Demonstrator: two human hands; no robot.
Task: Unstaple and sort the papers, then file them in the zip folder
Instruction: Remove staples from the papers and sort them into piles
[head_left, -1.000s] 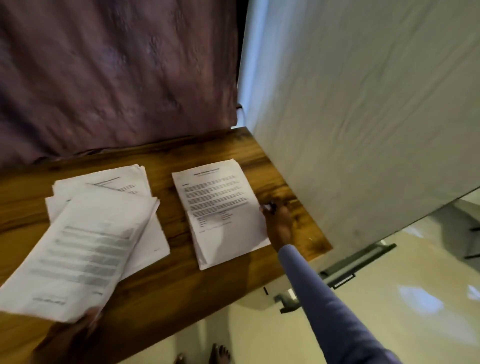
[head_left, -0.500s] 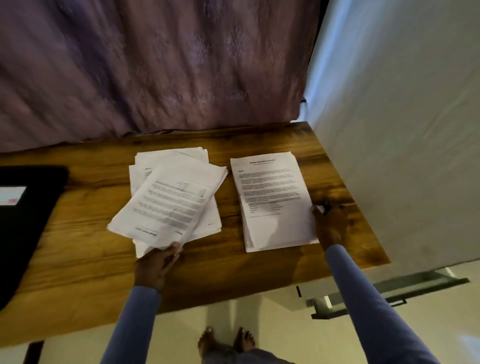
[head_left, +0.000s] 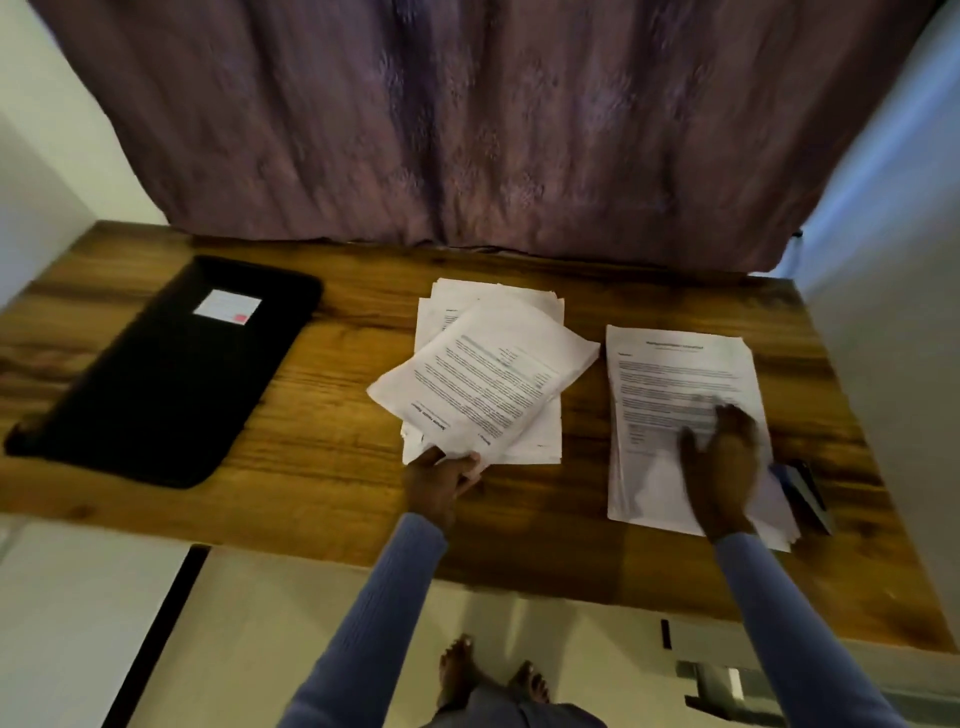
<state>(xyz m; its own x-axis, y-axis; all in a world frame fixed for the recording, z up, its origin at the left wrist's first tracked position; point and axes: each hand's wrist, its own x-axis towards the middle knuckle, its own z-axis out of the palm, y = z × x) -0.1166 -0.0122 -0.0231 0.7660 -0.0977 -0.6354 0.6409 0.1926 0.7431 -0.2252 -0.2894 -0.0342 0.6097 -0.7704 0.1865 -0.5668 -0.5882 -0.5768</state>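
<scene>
On the wooden table (head_left: 332, 467) the papers lie in 2 groups. Near the middle is a loose, fanned pile (head_left: 540, 312), and on top of it, turned askew, sits a set of sheets (head_left: 483, 384) whose near corner the left hand (head_left: 441, 480) pinches between thumb and fingers. To the right, well apart from the pile, is a squarer stack (head_left: 680, 374) with a printed page uppermost. The right hand (head_left: 722, 467) lies over its lower half with fingers spread and fairly straight, gripping nothing; it is blurred, so whether it presses the stack or only passes over it I cannot tell. Just beside that stack's near right corner lies a small dark tool (head_left: 805, 493), possibly the staple remover, though the view is too soft to be sure.

The black zip folder (head_left: 171, 374) lies flat at the left end of the table, well apart from both groups of papers, with a small white label (head_left: 227, 305) near its far end. It looks closed, and no paper is in or on it.

Judging by this, sorting is under way: 2 groups exist, but the middle one is untidy and the set in the left hand has yet to be settled. No staples can be made out, so how much unstapling remains is unclear. Filing has not begun; the folder must still be unzipped and the sorted papers put inside
</scene>
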